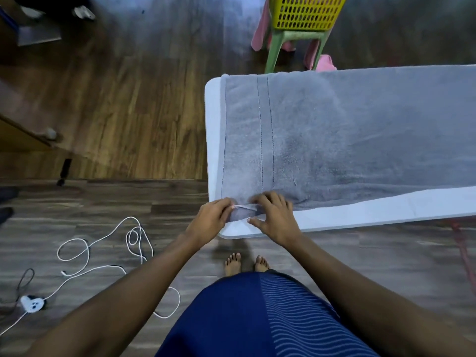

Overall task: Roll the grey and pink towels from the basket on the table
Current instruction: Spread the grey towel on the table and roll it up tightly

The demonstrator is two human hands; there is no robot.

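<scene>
A grey towel (347, 135) lies spread flat along the white table (334, 217). Its near left corner is folded over at the table's front edge. My left hand (212, 217) pinches that corner with curled fingers. Just to its right, my right hand (275, 215) rests on the towel's edge with fingers spread. A yellow basket (306, 11) stands on a green stool (291, 39) behind the table. Pink towel (260, 29) hangs from the basket, and more pink cloth (325, 63) shows at the table's far edge.
The floor is wood planks. A white cable (108, 253) loops on the floor to the left and runs to a small white device (32, 302). My bare feet (247, 264) stand just before the table's front corner. A wooden furniture edge (23, 135) is at far left.
</scene>
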